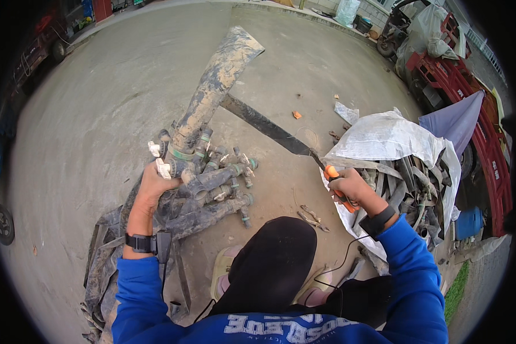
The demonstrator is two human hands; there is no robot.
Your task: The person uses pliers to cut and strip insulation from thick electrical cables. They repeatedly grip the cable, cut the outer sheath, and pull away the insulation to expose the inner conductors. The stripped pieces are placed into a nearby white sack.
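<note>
My left hand [155,182] grips a muddy black pipe fitting with white valve handles [163,168] at the left centre. A wide, flattened, mud-caked hose [219,77] rises from the fitting, held by a green ring [182,154]. More dirty fittings and hoses [210,215] lie piled under and beside this hand. At the right, my right hand [348,187] is closed around an orange-and-black handled hand tool [332,172]. The tool's dark jaws meet the end of a flat black strip [266,124], which runs up left to the muddy hose. The exact grip of the jaws is unclear.
Right of my knees, an open white woven sack [382,133] holds dirty hoses and fittings [400,185]. Twigs [313,219] lie on the concrete near my knee. A red cargo tricycle [477,142] stands at the far right, with a blue container [468,223] beside it. Another vehicle [34,56] is upper left.
</note>
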